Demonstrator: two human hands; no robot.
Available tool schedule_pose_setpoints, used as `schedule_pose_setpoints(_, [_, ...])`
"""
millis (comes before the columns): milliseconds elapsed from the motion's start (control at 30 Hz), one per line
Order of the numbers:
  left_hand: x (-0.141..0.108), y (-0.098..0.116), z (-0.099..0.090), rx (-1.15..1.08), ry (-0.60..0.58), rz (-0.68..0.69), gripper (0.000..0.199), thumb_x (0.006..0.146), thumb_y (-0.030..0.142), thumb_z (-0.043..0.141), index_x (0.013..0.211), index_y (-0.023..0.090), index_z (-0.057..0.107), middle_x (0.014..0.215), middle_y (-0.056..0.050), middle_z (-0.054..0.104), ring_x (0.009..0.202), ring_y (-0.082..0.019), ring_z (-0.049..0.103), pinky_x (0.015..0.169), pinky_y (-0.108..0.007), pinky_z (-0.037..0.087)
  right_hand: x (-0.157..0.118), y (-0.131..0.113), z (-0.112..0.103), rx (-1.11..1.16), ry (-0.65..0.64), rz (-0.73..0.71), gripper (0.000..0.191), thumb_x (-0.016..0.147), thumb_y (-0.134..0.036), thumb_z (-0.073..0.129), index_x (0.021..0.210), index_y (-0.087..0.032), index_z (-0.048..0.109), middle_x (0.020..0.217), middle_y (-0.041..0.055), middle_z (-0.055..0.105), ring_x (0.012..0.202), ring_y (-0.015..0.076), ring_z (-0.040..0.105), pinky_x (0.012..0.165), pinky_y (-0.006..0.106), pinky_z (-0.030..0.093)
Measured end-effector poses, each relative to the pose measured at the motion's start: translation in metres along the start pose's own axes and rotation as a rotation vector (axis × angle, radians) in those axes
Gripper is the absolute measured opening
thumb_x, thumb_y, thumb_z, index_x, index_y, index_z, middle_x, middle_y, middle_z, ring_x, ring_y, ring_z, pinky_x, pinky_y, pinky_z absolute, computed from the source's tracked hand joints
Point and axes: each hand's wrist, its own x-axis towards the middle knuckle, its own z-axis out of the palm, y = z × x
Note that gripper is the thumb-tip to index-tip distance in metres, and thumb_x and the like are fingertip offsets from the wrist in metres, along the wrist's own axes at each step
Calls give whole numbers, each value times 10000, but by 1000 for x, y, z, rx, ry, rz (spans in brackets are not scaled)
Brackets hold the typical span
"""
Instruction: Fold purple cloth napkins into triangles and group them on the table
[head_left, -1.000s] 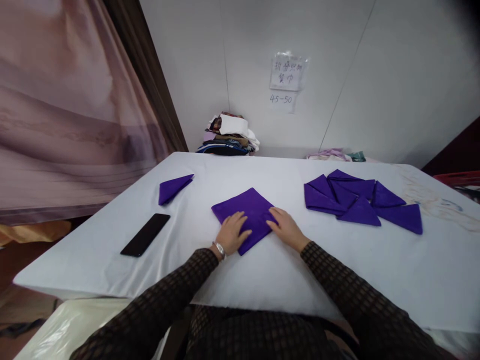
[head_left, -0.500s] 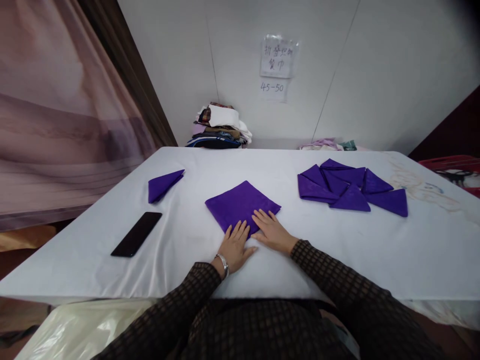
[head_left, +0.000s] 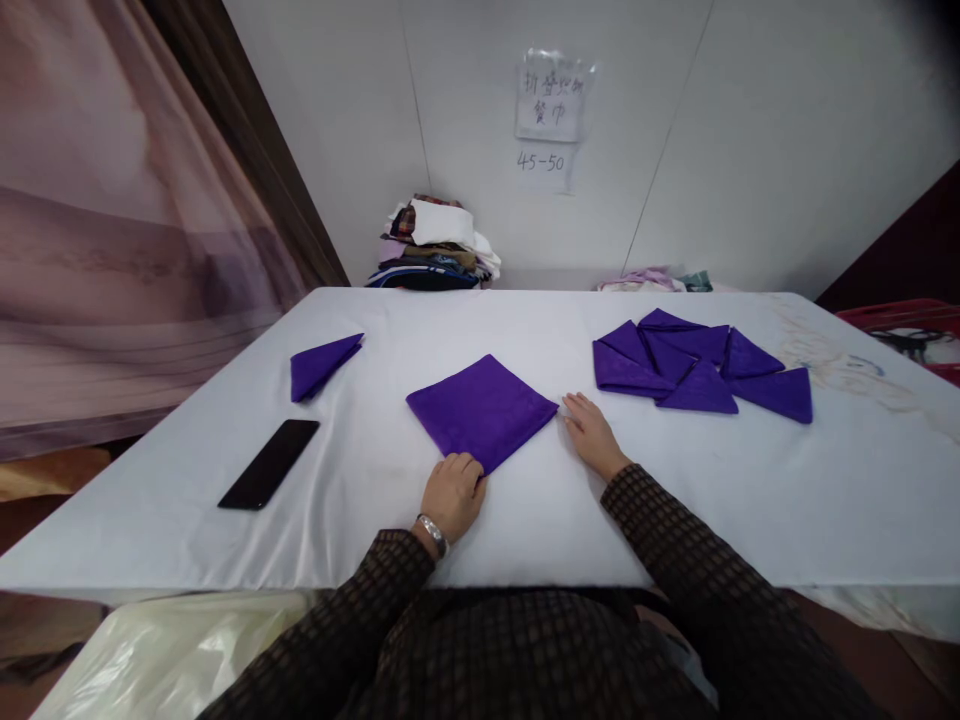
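We see white surface (head_left: 750, 510) under purple cloth (head_left: 484, 408). Red basket (head_left: 862, 316) well right of cloth; dark and white contents too unclear for us to name. Folded purple triangles (head_left: 697, 385) overlap, right of cloth. Cloth itself: folded layers, smooth, flat, square turned diamond-wise, one corner toward us. Our left hand (head_left: 452, 497): fingers curled over cloth's near corner; whether pinching, we cannot tell. Our right hand (head_left: 592, 435): fingers loose, nothing grasped, just beside cloth's right corner.

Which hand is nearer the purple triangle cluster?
Right. The right hand is at the near left of the cluster; the left hand is farther left, touching the near corner of the purple square.
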Motion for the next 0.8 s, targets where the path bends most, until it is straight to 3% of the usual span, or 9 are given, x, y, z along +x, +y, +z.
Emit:
schedule_pose_setpoints(100, [-1, 0, 0, -9, 8, -6, 106, 846, 185, 508, 769, 195, 580, 829, -47, 594, 816, -199, 508, 724, -350, 405, -1, -3, -1, 48, -11, -38, 447, 879, -251, 398, 1276, -103, 539, 1341, 150, 504, 1324, 260, 349, 1106, 453, 284])
schedule_pose_setpoints(233, [-3, 0, 0, -10, 20, -6, 105, 847, 186, 506, 766, 193, 574, 822, -43, 592, 811, -194, 509, 735, -342, 410, -2, -9, -3, 3, -43, -82, 458, 888, -234, 378, 1327, -171, 492, 1384, 108, 465, 1343, 232, 324, 1103, 432, 294])
schedule_pose_setpoints(433, [-6, 0, 2, 29, 44, -19, 112, 845, 169, 493, 764, 196, 566, 813, -43, 588, 805, -199, 525, 731, -343, 421, -2, -6, 2, -104, -103, -136, 411, 874, -184, 399, 1231, -78, 573, 1328, 140, 524, 1307, 247, 373, 1085, 427, 314])
schedule_pose_setpoints(800, [-17, 6, -5, 121, 22, -49, 100, 854, 211, 507, 786, 198, 580, 853, -30, 598, 852, -214, 540, 725, -347, 438, -3, -5, 2, -212, -155, -174, 383, 899, -192, 399, 1216, -89, 587, 1319, 147, 528, 1297, 276, 378, 1055, 415, 321])
